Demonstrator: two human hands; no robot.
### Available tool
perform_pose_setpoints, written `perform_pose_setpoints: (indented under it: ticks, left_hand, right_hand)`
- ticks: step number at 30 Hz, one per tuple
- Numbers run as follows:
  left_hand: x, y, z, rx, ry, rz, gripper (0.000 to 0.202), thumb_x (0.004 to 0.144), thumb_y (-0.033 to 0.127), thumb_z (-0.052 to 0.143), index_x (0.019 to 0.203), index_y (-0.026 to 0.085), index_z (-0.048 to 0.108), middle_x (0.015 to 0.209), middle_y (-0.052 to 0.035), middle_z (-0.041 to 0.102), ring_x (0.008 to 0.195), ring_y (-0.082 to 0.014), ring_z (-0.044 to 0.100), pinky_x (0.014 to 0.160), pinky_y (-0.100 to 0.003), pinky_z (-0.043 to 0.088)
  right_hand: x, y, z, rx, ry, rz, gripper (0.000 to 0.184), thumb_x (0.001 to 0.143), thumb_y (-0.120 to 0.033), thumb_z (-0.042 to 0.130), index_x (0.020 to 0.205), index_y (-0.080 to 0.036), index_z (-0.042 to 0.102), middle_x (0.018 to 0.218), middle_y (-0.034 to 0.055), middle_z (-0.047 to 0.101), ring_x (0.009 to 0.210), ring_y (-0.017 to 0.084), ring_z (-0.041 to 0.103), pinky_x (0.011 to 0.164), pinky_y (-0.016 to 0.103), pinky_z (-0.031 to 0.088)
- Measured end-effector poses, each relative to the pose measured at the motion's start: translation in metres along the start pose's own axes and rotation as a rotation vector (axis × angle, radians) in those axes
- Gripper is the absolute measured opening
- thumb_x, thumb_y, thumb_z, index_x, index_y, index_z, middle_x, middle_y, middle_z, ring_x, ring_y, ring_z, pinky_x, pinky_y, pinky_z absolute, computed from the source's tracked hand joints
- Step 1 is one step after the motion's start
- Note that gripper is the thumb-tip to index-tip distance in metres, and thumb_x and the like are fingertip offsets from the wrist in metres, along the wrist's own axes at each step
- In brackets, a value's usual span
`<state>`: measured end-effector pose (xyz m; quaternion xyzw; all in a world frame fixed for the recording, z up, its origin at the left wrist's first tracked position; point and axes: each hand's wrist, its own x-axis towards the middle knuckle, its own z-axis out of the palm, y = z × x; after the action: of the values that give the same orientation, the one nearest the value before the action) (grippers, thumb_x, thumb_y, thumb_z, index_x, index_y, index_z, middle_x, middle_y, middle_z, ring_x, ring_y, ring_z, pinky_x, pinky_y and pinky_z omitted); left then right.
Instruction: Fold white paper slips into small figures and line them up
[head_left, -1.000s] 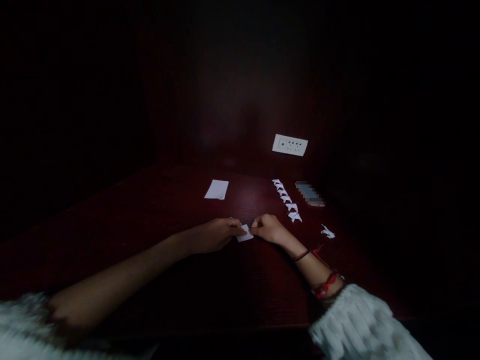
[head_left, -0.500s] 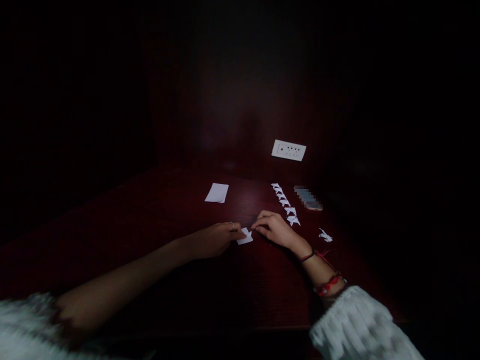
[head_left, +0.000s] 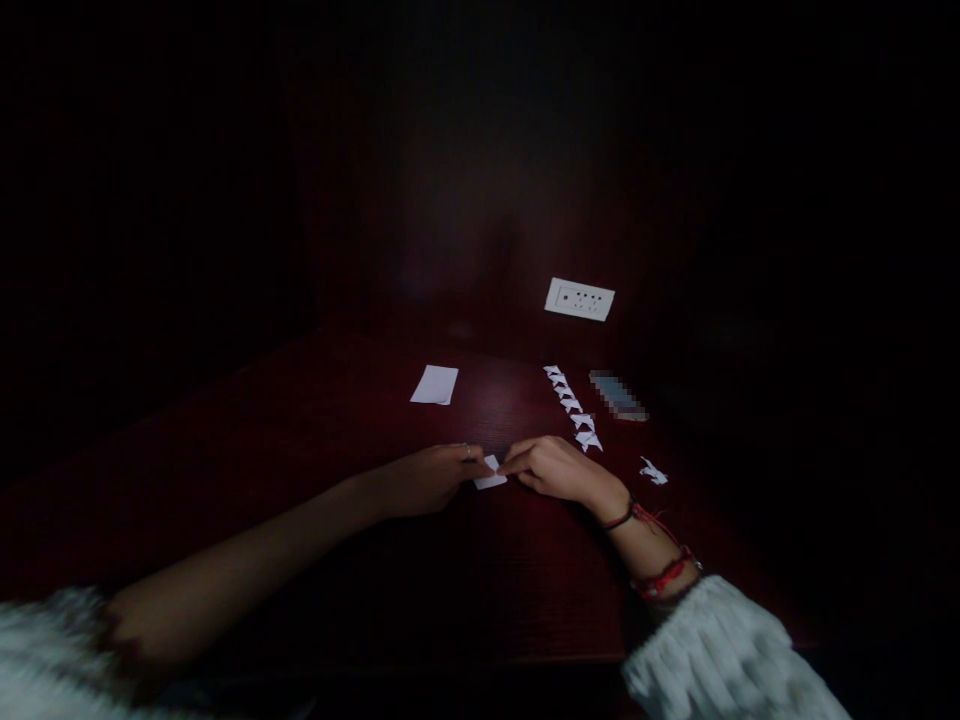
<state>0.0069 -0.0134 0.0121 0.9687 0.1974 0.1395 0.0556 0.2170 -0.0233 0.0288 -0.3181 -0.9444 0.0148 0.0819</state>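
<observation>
A small white piece of paper lies on the dark red table between my two hands. My left hand, with a ring on one finger, pinches its left edge with closed fingers. My right hand presses fingertips together on its right edge. Red string bracelets circle my right wrist. A row of several small white folded paper shapes runs just beyond my right hand.
A blank white paper sheet lies further back on the table. A phone rests right of the folded row, and one more folded shape lies nearer right. A white wall socket sits on the dark back panel.
My right hand lifted off the paper half a second ago, then came back down onto its right edge. My left hand stayed on the paper throughout.
</observation>
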Motion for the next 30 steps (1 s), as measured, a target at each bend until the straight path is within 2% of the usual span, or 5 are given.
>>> perform_pose_setpoints:
  ticks: [7,13,17,23,30]
  left_hand:
    - [-0.0021,-0.0024,0.0006,-0.029,0.016,-0.001,0.050,0.065,-0.004,0.034,0.107,0.021,0.046,0.103,-0.0021,0.049,0.094,-0.0128,0.045,0.084,-0.024,0.034]
    - [-0.0028,-0.0041,0.0028,-0.048,0.023,-0.002,0.051,0.065,-0.005,0.034,0.107,0.021,0.046,0.104,-0.0022,0.048,0.095,-0.0131,0.045,0.083,-0.024,0.034]
    - [-0.0018,-0.0038,0.0026,-0.057,0.023,-0.011,0.051,0.065,-0.004,0.034,0.108,0.022,0.045,0.103,-0.0017,0.049,0.095,-0.0133,0.045,0.083,-0.025,0.034]
    - [-0.0020,-0.0010,-0.0002,-0.047,0.006,-0.007,0.047,0.068,-0.003,0.034,0.108,0.019,0.044,0.103,-0.0035,0.047,0.095,-0.0138,0.044,0.084,-0.025,0.033]
    - [-0.0002,0.0001,-0.0007,-0.041,0.007,-0.026,0.039,0.071,-0.001,0.034,0.103,0.018,0.046,0.096,-0.0036,0.049,0.088,-0.0138,0.047,0.079,-0.025,0.036]
  right_hand:
    - [-0.0011,0.0016,-0.0015,-0.039,0.000,0.030,0.032,0.071,-0.006,0.042,0.091,-0.023,0.061,0.089,0.0005,0.059,0.081,0.011,0.052,0.069,0.020,0.036]
    - [-0.0012,0.0001,-0.0003,-0.044,0.008,0.043,0.041,0.071,-0.004,0.039,0.102,-0.027,0.055,0.092,0.0006,0.056,0.082,0.010,0.051,0.067,0.020,0.035]
    - [0.0000,-0.0004,0.0002,-0.054,-0.030,0.038,0.041,0.072,-0.005,0.040,0.102,-0.029,0.055,0.091,0.0006,0.056,0.082,0.010,0.051,0.067,0.020,0.035]
    - [-0.0007,0.0028,0.0022,-0.055,-0.014,0.038,0.036,0.074,-0.007,0.039,0.099,-0.027,0.057,0.093,0.0011,0.055,0.084,0.011,0.050,0.070,0.021,0.036]
    - [0.0005,-0.0015,0.0019,-0.068,-0.021,0.033,0.041,0.075,-0.008,0.038,0.107,-0.030,0.050,0.093,0.0003,0.055,0.082,0.011,0.050,0.066,0.020,0.035]
